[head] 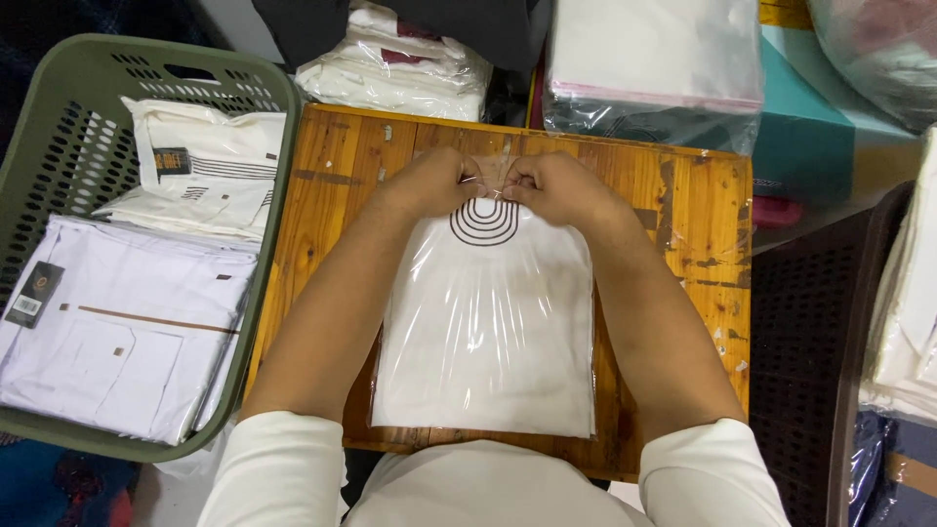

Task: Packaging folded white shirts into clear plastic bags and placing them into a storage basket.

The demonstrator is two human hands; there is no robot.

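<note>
fingers (475, 181) on lengthwise bagged shirt (485, 322)

basket (278, 195) hems left, bare table (703, 224) right

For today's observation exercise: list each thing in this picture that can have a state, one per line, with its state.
Left hand: pinching the bag's top edge.
Right hand: pinching the same edge.
Clear bag: flat on the wooden table, folded white shirt inside.
Green basket: filled with folded white shirts.
</note>
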